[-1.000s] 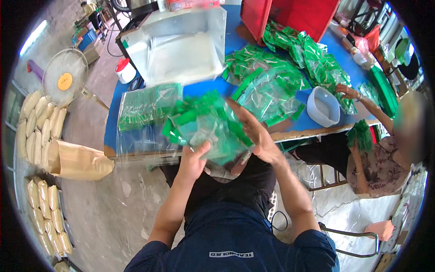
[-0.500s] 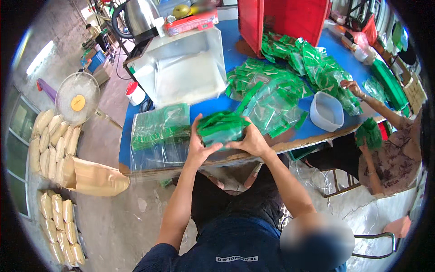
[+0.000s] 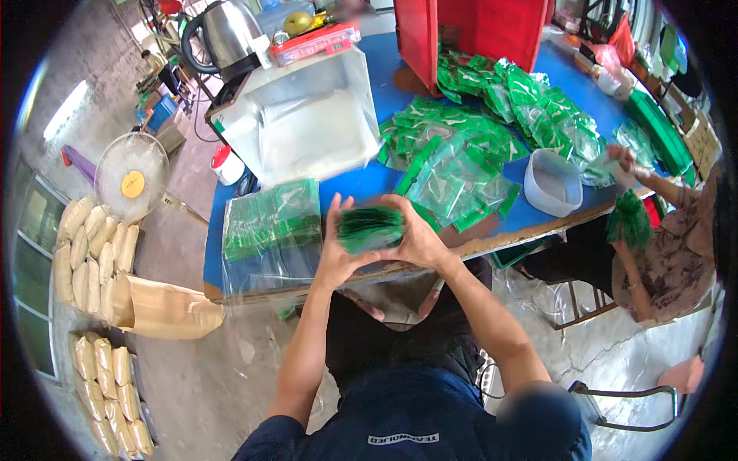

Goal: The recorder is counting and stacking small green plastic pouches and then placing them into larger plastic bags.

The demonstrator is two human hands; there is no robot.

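Note:
Between my two hands is a thick stack of green-and-clear plastic packets [image 3: 370, 229], held over the front edge of the blue table [image 3: 338, 183]. My left hand [image 3: 335, 244] presses its left side, with the thumb along the near edge. Around the right side curls my right hand [image 3: 419, 237], thumb also at the near edge. Just left of them lies a neat pile of similar packets [image 3: 273, 215] with clear plastic film [image 3: 269, 269] in front. A loose heap of green packets [image 3: 461, 154] spreads beyond my right hand.
A white bin [image 3: 311, 115], red crate [image 3: 415, 46], kettle [image 3: 227, 38] and clear plastic tub [image 3: 552, 184] stand on or beside the table. At right, a co-worker's hand [image 3: 626, 157] reaches over packets. A fan [image 3: 131, 177] and paper sack [image 3: 169, 307] are at left.
The stack's upper edges, fanned and uneven before, now sit more even and closer together. My right hand has shifted slightly left and wraps further round. The co-worker's reaching hand has moved right.

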